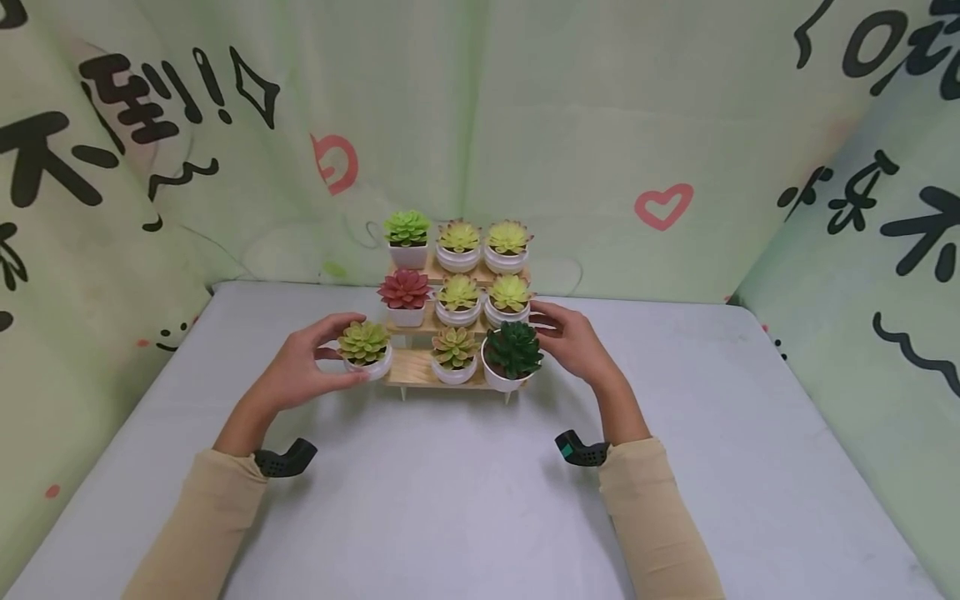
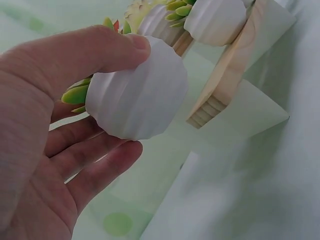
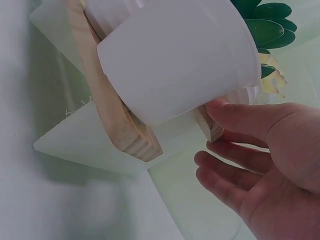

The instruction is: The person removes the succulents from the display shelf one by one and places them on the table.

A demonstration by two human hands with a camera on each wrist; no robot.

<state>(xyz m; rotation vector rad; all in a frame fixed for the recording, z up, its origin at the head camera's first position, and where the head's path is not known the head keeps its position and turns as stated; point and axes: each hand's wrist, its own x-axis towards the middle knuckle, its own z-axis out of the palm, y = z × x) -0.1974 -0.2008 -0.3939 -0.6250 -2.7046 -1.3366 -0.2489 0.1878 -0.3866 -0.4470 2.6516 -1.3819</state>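
Observation:
My left hand (image 1: 307, 362) grips a small potted succulent (image 1: 365, 342) with yellow-green leaves, just off the left end of the lowest step of a wooden tiered plant stand (image 1: 409, 368). In the left wrist view its ribbed white pot (image 2: 142, 92) sits between thumb and fingers, apart from the plank. My right hand (image 1: 572, 343) is at the stand's right side. The right wrist view has its thumb and index finger pinching the end of the middle step (image 3: 214, 131), behind the smooth white pot (image 3: 180, 60) of a dark green succulent (image 1: 513, 350).
A reddish-tipped succulent (image 1: 454, 347) stands mid lowest step. Above it, a red succulent (image 1: 405, 290) and two yellow-green ones share the middle step; a bright green one (image 1: 408, 227) and two yellow-green ones fill the top. A printed curtain (image 1: 555, 150) hangs behind the white table (image 1: 442, 500).

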